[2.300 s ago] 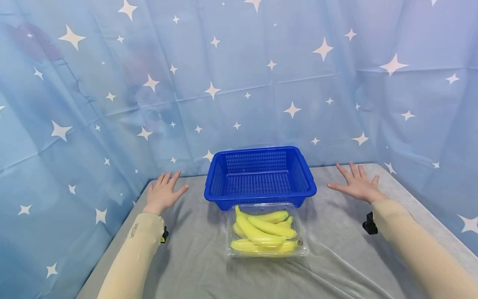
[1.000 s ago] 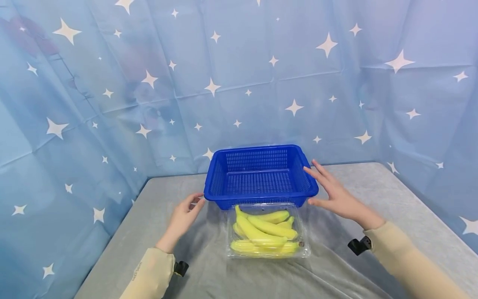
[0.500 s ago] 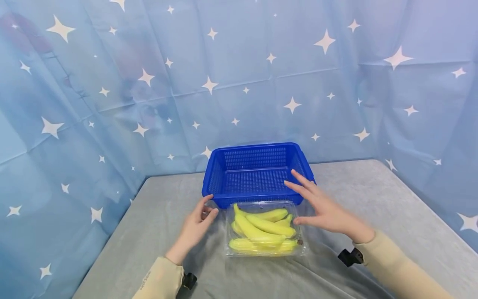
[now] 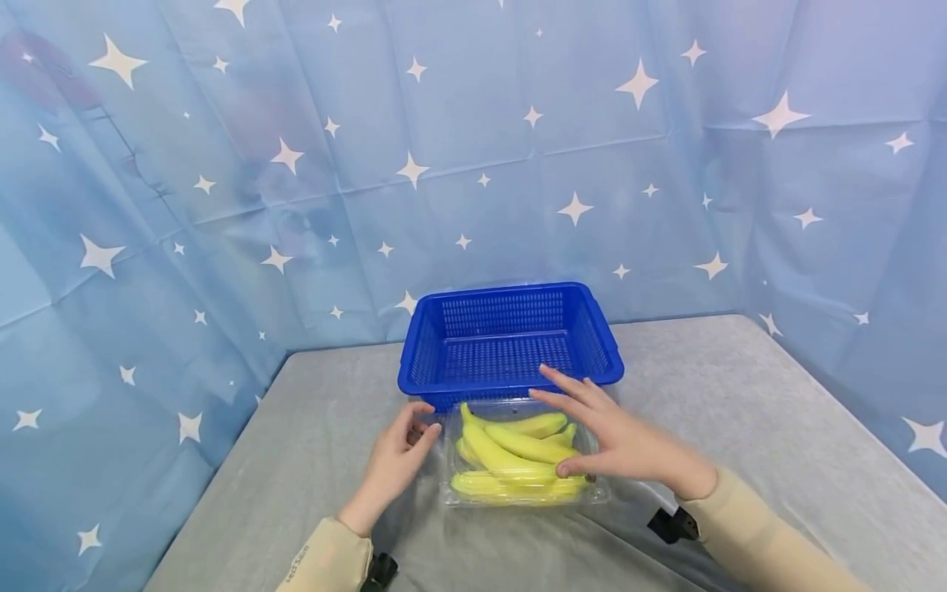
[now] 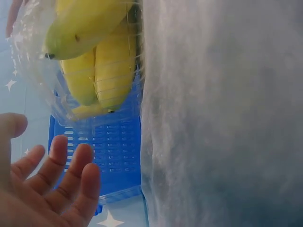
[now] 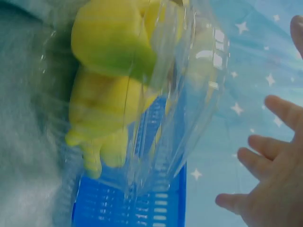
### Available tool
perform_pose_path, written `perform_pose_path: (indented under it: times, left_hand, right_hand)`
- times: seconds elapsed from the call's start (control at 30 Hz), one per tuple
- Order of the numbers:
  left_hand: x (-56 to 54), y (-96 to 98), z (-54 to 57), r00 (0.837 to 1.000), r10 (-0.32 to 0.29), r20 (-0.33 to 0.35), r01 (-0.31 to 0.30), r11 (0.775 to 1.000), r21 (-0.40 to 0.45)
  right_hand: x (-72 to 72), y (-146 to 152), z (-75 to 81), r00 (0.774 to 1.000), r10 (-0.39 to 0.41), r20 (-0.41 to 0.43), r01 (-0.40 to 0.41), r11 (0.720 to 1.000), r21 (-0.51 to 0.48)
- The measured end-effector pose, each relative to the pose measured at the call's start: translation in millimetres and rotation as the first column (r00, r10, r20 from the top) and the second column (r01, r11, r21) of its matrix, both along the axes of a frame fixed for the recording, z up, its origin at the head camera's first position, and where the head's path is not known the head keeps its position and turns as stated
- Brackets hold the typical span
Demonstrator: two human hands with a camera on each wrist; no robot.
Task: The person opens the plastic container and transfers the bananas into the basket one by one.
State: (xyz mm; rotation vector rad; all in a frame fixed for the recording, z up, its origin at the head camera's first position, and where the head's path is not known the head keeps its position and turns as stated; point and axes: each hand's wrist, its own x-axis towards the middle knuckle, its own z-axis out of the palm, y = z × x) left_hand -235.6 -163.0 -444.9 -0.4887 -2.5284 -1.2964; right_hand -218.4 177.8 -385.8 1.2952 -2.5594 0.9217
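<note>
both hands have come in from the side edges of the grey-clothed desk (image 4: 740, 395) over the last couple of seconds. left hand (image 4: 392, 464) now just beside the left side of the clear box (image 4: 473, 500); right hand (image 4: 617, 440) now over its right side. box itself looks unshifted and closed. my reading: approach nearly done, hold not yet taken.

position: box around mid-desk, well in from left and right edges, just in front of the blue basket (image 4: 510, 353), which stands close to the far edge. box and basket touching or not: cannot tell.

grip: left fingers loosely bent, thumb apart from them, pinching nothing. right fingers spread, thumb well off them, nothing pinched; right wrist view shows curtain (image 6: 255, 47) between fingertips and box.

axis: box's long axis runs side to side, roughly along the far edge. inside, bananas (image 4: 510, 448): upper one slants, tip at the box's far left corner, other end toward near right; front one lies lengthwise, along the near side.
</note>
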Motion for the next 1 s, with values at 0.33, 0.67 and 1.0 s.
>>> perform_pose_path:
  times: [0.33,0.67,1.0]
  left_hand:
    - [-4.1,8.5,-4.9,0.908,-0.165,0.386,0.077,0.97,0.232]
    - [-3.0,11.9,-10.6,0.816,-0.24,0.526,-0.01,0.904,0.428]
    - [-5.9,9.3,-21.2,0.749,-0.361,0.556,-0.045,0.809,0.586]
  right_hand:
    - [4.8,-18.3,-9.9,0.997,0.057,0.053,-0.059,0.998,0.037]
    - [5.5,-30.7,-14.2,0.998,0.046,0.044,-0.05,0.994,0.1]
    - [2.0,-37.7,-19.8,0.999,0.041,0.009,-0.041,0.989,0.142]
